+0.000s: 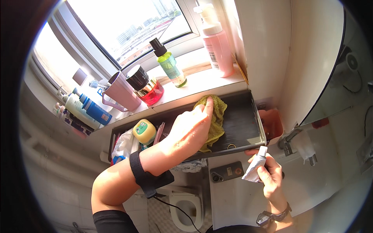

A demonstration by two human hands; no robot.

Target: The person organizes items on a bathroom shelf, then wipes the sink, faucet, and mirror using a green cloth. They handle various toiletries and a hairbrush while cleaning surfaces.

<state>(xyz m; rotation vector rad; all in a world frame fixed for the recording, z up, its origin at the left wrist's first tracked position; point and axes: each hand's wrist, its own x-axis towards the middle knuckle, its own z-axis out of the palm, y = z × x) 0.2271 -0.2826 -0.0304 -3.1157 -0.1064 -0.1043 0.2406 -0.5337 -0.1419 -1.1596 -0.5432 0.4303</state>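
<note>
My left hand (191, 125) presses a yellow-green cloth (217, 116) against the inside of a dark, shallow tray (242, 116) below the window sill. My right hand (269, 171) holds a small, crumpled white tube (254, 168) with its white cap pointing up, just outside the tray's near right corner. A small ring-shaped item (231, 146) lies in the tray, right of the cloth. To the left of my left hand, the tray holds a yellow container with a green cartoon face (144, 131), pink sticks (159, 133) and a white plastic bag (124, 145).
On the sill (195, 78) stand a pink pump bottle (217, 49), a green spray bottle (171, 68), a red jar (151, 94), a pink mug (123, 94) and several pump bottles. A phone (226, 171) lies on the washbasin counter (230, 201), near a faucet (288, 144). Below is a toilet (186, 211).
</note>
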